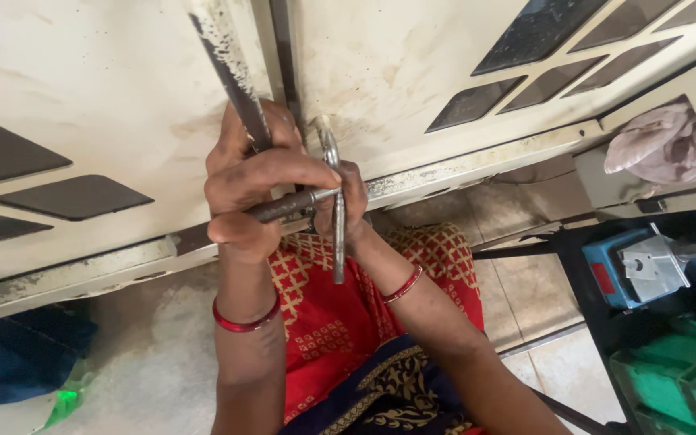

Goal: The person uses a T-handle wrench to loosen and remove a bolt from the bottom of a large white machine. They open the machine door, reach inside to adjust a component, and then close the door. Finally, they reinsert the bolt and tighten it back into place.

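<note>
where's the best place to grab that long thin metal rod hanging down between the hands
Probably its free lower end, from below. The metal rod hangs about upright under the edge of the cream panel; its upper part is crowded by the right hand and crossed by the dark tool in the left hand. Only the lower stretch, over the red cloth, is bare.

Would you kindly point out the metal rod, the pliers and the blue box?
metal rod (231, 68), head view, on its dark upper shaft.
pliers (338, 242), head view, on the lower handle.
blue box (606, 274), head view, on its blue side.
</note>
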